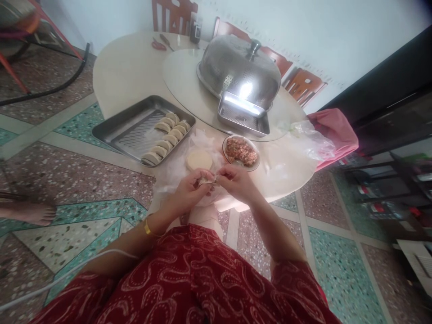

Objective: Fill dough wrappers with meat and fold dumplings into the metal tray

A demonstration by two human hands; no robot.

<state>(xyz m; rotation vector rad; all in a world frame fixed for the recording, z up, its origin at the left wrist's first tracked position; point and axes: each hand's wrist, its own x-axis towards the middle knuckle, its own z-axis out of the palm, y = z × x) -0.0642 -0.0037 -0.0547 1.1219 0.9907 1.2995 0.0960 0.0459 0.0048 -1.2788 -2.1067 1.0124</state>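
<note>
Between my two hands is a dumpling (208,181), its thin wrapper edge pinched by the fingers of both. My left hand (193,189) supports it from the left, fingers curled round. My right hand (235,181) pinches its right end. Just beyond my fingers a stack of round dumpling wrappers (199,160) lies on thin plastic. To the right of the stack stands a bowl of minced filling (240,151). At the left a metal tray (126,130) carries several folded dumplings (168,137) along its right side.
A domed metal lid (236,63) and a smaller metal tray (243,119) stand on the glass turntable (178,67). Red scissors (158,44) lie at the back. A pink bag (337,135) and clear plastic bag (312,139) are at the right edge. Another person's foot (30,212) shows at left.
</note>
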